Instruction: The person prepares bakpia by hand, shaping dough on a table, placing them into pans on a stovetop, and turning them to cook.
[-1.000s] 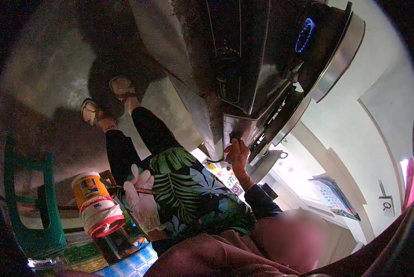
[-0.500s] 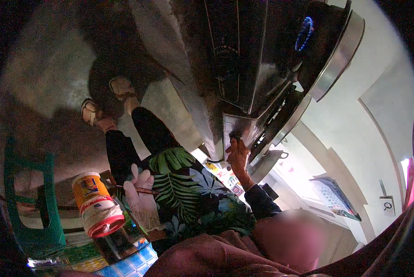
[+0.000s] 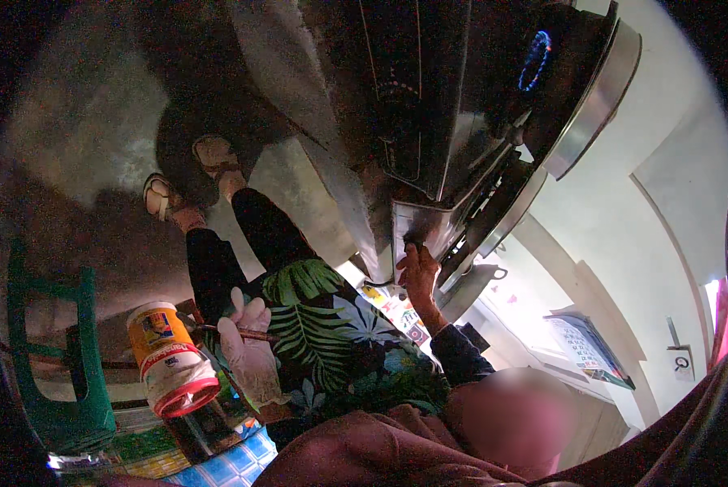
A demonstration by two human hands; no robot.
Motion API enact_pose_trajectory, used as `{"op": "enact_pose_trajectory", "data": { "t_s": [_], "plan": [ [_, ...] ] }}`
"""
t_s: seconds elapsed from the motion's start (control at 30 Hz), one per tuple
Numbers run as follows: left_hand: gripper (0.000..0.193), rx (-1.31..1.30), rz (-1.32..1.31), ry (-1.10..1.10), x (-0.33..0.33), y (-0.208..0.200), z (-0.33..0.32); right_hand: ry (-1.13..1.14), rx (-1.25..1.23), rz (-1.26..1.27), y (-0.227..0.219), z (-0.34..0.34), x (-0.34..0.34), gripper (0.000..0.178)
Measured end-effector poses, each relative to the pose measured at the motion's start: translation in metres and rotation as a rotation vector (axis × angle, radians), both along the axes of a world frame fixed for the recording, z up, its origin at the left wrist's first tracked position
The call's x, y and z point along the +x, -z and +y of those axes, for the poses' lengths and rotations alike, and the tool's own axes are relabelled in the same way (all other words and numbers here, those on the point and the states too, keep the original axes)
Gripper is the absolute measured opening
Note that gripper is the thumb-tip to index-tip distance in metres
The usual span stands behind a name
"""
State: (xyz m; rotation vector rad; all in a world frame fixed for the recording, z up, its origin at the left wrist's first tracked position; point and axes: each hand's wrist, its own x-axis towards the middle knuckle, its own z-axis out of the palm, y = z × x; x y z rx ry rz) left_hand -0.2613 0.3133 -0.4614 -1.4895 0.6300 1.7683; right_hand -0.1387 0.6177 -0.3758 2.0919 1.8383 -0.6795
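My right hand [image 3: 419, 277] is bare, with a dark sleeve. Its fingers are closed around a black knob [image 3: 413, 244] on the pale front panel [image 3: 406, 223] of a stove. On the left, my left hand [image 3: 250, 349] wears a whitish, see-through glove. A thin brown rod [image 3: 257, 334] crosses it and sticks out on both sides, apparently gripped; what the rod belongs to cannot be seen. Beside that hand stands an orange and white plastic jar [image 3: 157, 334] with a red rim. A ring of blue flame [image 3: 534, 61] burns on the stove at the upper right.
Large round metal cookware [image 3: 595, 101] sits along the stove's right side. A green plastic chair [image 3: 96, 357] stands at the far left. Blue checked cloth [image 3: 238, 463] lies near the jar. My leaf-patterned apron [image 3: 323, 325] hangs between my hands. A printed calendar [image 3: 587, 349] is at the right.
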Motion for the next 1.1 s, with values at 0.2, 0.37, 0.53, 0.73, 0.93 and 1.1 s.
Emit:
{"op": "enact_pose_trajectory", "data": {
  "t_s": [0.2, 0.37, 0.53, 0.73, 0.93, 1.1],
  "plan": [
    [0.035, 0.144, 0.042, -0.067, 0.002, 0.006, -0.005, -0.029, -0.001, -0.061, -0.004, -0.001, -0.011, 0.034],
    [0.033, 0.097, 0.010, -0.062, 0.003, 0.005, -0.006, -0.071, -0.007, -0.099, -0.003, 0.003, -0.008, 0.036],
    [0.038, 0.055, -0.039, 0.001, -0.012, 0.000, 0.006, -0.060, -0.028, -0.116, -0.006, 0.004, -0.011, 0.037],
    [0.059, 0.147, 0.072, -0.028, -0.025, -0.002, 0.019, -0.168, -0.036, -0.176, -0.007, 0.006, -0.005, 0.038],
    [0.034, 0.132, 0.101, -0.156, -0.040, -0.013, 0.029, -0.181, -0.068, -0.230, -0.009, 0.005, 0.004, 0.053],
    [0.038, 0.111, 0.097, -0.046, -0.040, -0.020, 0.019, -0.972, -0.141, -0.083, -0.017, -0.026, -0.013, 0.013]
  ]
}}
